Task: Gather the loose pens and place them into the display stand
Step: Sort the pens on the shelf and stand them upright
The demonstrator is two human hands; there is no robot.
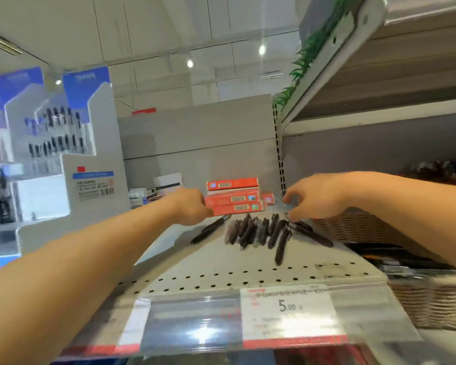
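A perforated grey shelf [221, 275] carries everything. At its left stands the tall white display stand [71, 164], its clear tiers holding dark pens. A wicker basket [429, 304] sits right, red boxes [233, 198] stacked behind. The loose pens [258, 231], dark and slim, lie clustered mid-shelf. The left hand [190, 206] pinches one pen [211, 229]; the right hand [316, 196] hovers with curled fingers, its grip blurred.

The pens [258, 231] under my hands are all dark, near black, on a pale grey shelf [221, 262] dotted with small black holes. Behind them sit orange-red boxes [233, 198]; the display stand [63, 159] is white with blue tops.
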